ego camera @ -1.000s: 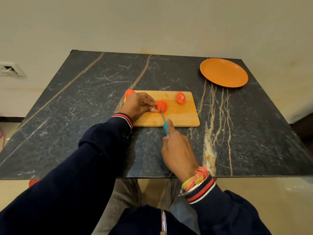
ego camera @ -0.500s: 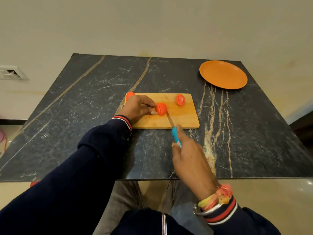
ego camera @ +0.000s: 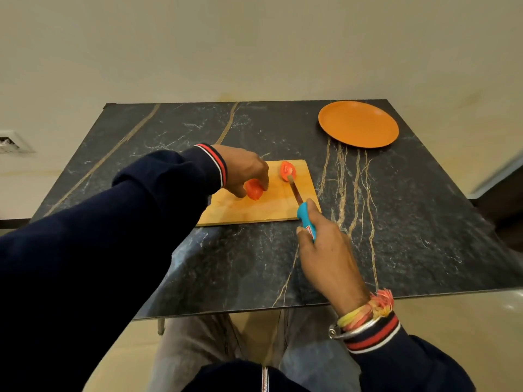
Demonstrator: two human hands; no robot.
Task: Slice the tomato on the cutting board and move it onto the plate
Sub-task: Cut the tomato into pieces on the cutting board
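A wooden cutting board (ego camera: pixel 271 207) lies in the middle of the dark marble table. My left hand (ego camera: pixel 243 168) reaches over the board from above and pinches a red tomato piece (ego camera: pixel 254 189). A second tomato piece (ego camera: pixel 287 170) lies cut side up near the board's far right corner. My right hand (ego camera: pixel 325 250) grips the blue handle of a knife (ego camera: pixel 305 219); the blade points away from me and its tip touches that second piece. An orange plate (ego camera: pixel 358 128) sits bare at the table's far right corner.
The dark marble table (ego camera: pixel 410 222) ends in a near edge just beyond my knees. A cream wall rises behind it, with a wall socket (ego camera: pixel 11 142) at the left. My left sleeve hides the board's left end.
The knife has come out of the tomato under my left hand and swung right, its tip now at the far piece. My left hand has risen over its tomato piece.
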